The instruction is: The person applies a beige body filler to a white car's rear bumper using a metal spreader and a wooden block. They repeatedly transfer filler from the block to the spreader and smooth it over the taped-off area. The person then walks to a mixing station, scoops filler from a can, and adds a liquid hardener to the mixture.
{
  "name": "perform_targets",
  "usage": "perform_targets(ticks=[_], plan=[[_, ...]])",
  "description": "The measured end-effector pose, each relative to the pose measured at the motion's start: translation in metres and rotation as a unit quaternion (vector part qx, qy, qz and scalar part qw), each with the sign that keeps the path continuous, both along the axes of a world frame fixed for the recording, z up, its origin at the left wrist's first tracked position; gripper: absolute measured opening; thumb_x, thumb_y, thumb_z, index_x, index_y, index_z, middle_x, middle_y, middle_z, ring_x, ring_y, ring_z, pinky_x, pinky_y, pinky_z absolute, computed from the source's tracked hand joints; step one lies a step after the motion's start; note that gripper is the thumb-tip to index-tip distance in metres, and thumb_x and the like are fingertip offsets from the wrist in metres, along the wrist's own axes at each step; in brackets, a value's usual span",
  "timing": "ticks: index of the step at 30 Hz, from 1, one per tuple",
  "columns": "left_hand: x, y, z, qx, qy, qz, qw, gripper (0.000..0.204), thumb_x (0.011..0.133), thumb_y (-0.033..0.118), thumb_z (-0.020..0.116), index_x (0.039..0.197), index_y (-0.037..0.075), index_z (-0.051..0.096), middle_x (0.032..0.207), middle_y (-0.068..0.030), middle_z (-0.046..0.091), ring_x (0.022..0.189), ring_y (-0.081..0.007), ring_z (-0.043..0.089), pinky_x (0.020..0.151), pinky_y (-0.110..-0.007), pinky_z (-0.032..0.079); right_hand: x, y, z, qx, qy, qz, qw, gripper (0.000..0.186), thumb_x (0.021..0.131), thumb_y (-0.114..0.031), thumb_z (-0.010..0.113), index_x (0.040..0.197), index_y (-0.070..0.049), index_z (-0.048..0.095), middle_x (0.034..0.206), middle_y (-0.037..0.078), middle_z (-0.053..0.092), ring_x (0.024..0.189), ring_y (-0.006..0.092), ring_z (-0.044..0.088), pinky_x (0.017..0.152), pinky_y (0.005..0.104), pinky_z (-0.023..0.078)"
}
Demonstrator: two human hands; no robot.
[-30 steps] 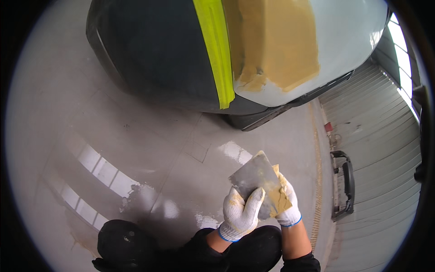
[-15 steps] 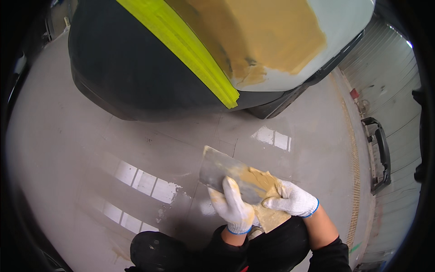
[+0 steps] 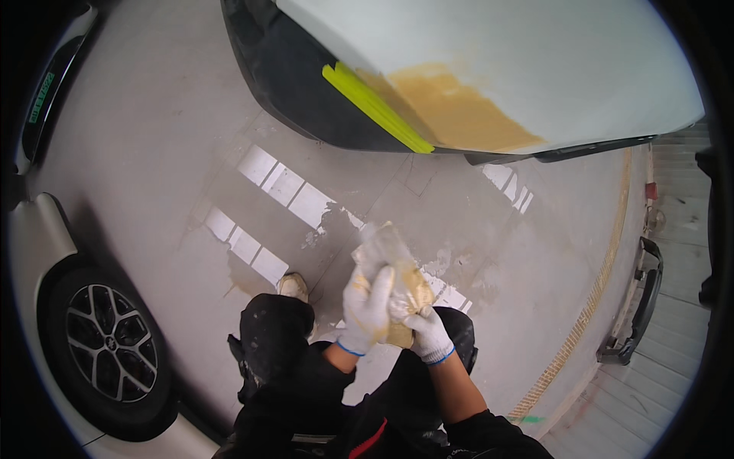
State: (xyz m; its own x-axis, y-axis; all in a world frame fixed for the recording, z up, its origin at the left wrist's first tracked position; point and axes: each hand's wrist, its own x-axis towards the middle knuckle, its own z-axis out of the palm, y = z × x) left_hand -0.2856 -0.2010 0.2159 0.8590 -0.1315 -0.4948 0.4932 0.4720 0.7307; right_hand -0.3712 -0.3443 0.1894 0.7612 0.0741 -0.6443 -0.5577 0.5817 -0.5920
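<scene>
My left hand (image 3: 368,306), in a white knit glove, grips a flat putty board (image 3: 380,249) that is blurred by motion. Tan filler (image 3: 415,291) is smeared over the board's right side. Also gloved, my right hand (image 3: 430,333) pinches a putty spreader (image 3: 400,335), mostly hidden between the two hands and coated in filler. Both hands are close together above my knees. Beyond them stands a white car body (image 3: 581,69) with a broad tan filler patch (image 3: 459,111) on its lower corner. Yellow-green masking tape (image 3: 375,111) runs between that patch and the dark lower trim (image 3: 298,99).
A parked car's wheel (image 3: 111,344) is close on the left, with another car's front end (image 3: 53,84) farther off. A black car part (image 3: 638,306) leans by the ribbed wall (image 3: 680,268) on the right. A floor grating (image 3: 581,321) runs alongside.
My view has drawn back from the car body, bringing the left-hand wheel into sight. The board has tilted more upright, and my hands are closer together.
</scene>
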Motion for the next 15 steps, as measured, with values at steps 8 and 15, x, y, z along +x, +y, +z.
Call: perform_targets(ticks=[8, 15], plan=[[-0.027, 0.115, 0.227, -0.081, 0.069, -0.010, 0.994, 0.035, 0.112, 0.014, 0.060, 0.144, -0.001, 0.060, 0.130, -0.0081, 0.071, 0.113, -0.0166, 0.070, 0.098, -0.035, 0.057, -0.038, 0.023, 0.227, 0.012, 0.020, -0.136, 0.990, 0.043, 0.098, -0.009, 0.077, 0.139, -0.004, 0.065, 0.126, 0.008, 0.075, 0.114, 0.0220, 0.074, 0.101, 0.0411, 0.060], [-0.047, 0.080, 0.347, 0.124, -0.164, 0.006, 0.979, 0.035, 0.108, 0.006, 0.062, 0.142, -0.004, 0.055, 0.132, -0.0149, 0.068, 0.115, -0.0217, 0.070, 0.094, -0.037, 0.061, -0.042, 0.073, 0.370, 0.043, -0.052, -0.408, 0.910, 0.043, 0.107, -0.024, 0.071, 0.142, -0.006, 0.055, 0.117, 0.013, 0.073, 0.102, 0.0286, 0.076, 0.087, 0.0436, 0.065]])
